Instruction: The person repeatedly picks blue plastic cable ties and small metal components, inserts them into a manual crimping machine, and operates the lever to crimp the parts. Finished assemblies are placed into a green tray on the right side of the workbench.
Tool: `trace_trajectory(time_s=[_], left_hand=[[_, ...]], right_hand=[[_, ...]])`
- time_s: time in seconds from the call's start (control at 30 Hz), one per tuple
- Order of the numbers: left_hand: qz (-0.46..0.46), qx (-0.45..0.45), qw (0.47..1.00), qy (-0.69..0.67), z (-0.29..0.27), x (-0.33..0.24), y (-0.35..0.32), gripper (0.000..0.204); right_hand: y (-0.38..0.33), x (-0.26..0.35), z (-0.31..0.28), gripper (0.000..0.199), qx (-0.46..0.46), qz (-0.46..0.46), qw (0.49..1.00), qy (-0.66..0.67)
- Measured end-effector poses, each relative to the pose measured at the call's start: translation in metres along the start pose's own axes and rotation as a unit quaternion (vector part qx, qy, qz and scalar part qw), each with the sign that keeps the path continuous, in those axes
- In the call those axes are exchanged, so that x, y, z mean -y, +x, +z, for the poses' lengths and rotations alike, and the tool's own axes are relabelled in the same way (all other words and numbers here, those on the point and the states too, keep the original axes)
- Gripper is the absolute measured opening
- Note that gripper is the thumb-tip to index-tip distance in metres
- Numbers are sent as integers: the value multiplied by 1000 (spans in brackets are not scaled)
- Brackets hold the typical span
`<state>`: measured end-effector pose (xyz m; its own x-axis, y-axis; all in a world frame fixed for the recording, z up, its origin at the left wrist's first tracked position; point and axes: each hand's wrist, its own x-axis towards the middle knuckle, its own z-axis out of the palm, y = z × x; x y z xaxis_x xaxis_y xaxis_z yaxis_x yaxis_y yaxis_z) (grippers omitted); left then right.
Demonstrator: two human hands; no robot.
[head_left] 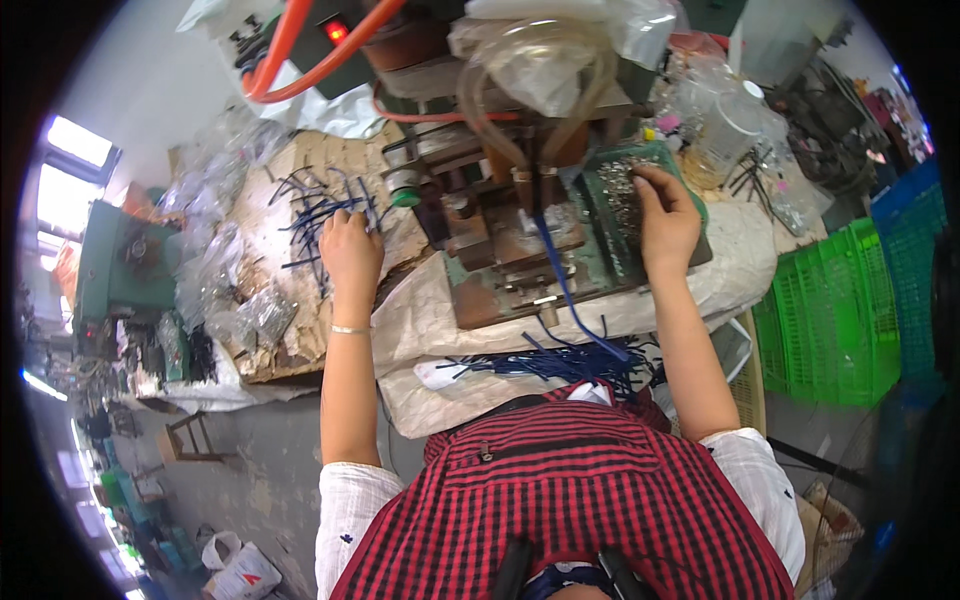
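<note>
My left hand (351, 252) reaches into a loose pile of dark blue cords (320, 212) on the left board, fingers curled down onto the cords at the pile's near side. At the right, my right hand (670, 225) bends over a green tray (708, 220) of small shiny metal pieces (617, 195). Its thumb and forefinger come together at the pieces; whatever lies between them is too small to name. Between my hands stands a bench press (500, 235) with worn metal blocks. One bright blue cord (556, 265) hangs from its middle toward me.
A bundle of dark blue cords (560, 365) lies on pale cloth (420, 305) before my apron. Clear plastic bags (215, 265) crowd the left board. Orange hoses (330, 75) arch above. Right of the bench are a plastic jug (728, 135) and green crates (835, 315).
</note>
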<state>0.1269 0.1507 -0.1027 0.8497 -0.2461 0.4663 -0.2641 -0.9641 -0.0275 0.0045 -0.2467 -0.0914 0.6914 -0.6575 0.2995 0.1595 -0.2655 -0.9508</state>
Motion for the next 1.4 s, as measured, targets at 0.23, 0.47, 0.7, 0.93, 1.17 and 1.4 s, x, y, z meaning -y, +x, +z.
trace_trajectory(time_s=[0.23,0.47,0.7,0.93,1.17,1.4], left_hand=[[-108,-18,992,-65,21,7,-11,14],[-165,-81,908,-377,-8,-27,-9,21],[-175,-151,775,-588,-49,-71,-25,4],[155,-285,817,-476,-156,-125,-22,14],[351,-211,838,-361,-146,-182,-27,21],[394,-237,820,-340,-130,-182,-22,22]], right_hand=[[-32,15,-57,14,3,25,999,-21],[-36,89,23,23,146,-97,983,51],[-55,88,52,32,142,60,957,248],[-64,129,43,45,156,121,937,289],[-5,60,-5,30,135,-185,928,-295],[0,-15,-34,23,47,-185,903,-385]])
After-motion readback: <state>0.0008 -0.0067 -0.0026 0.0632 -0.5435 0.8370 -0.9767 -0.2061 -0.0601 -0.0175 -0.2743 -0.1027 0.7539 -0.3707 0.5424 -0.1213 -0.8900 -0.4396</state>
